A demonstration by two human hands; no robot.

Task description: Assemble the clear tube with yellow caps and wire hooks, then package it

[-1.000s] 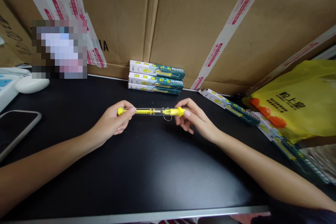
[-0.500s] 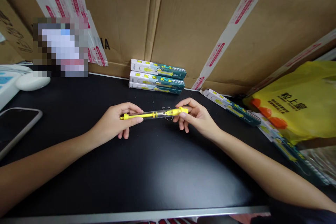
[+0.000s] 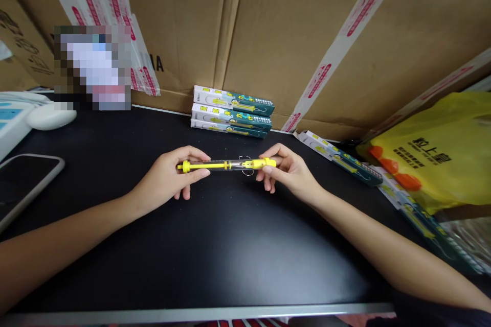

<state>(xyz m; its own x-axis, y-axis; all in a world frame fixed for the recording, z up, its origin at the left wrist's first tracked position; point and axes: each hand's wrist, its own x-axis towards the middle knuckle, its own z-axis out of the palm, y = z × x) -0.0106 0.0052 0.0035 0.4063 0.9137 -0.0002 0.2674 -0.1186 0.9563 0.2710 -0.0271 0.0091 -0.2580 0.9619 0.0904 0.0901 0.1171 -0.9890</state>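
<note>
Fingers (image 3: 196, 153) of the left hand (image 3: 166, 173) gripping the left end of a clear tube (image 3: 217, 165), thumb on the near side, forefinger on the far side. Right hand (image 3: 289, 169) pinches the yellow right end between thumb and forefinger, other fingers curled below. Tube is held about level over the black worktop (image 3: 215, 255), between the two hands — yellow rod inside, wire hook (image 3: 247, 172) sticking out near the right hand.

Rest, left to right: phone (image 3: 28, 186) with dark screen lying near the left edge; white block (image 3: 13, 122) with blue top behind it; rounded white thing (image 3: 53, 116), looks like a mouse, just beside the block. Pixelated patch next, can't tell what. Big taped cardboard (image 3: 184, 25) along the back. Stack of white-and-green boxes (image 3: 232, 112) in front of it, beyond the tube. Another such box (image 3: 339, 157) lies slanted past the right hand, then a yellow bag (image 3: 433, 148) with orange spots — further box (image 3: 422, 222) partly under it, clear plastic (image 3: 473, 235) at far right.
</note>
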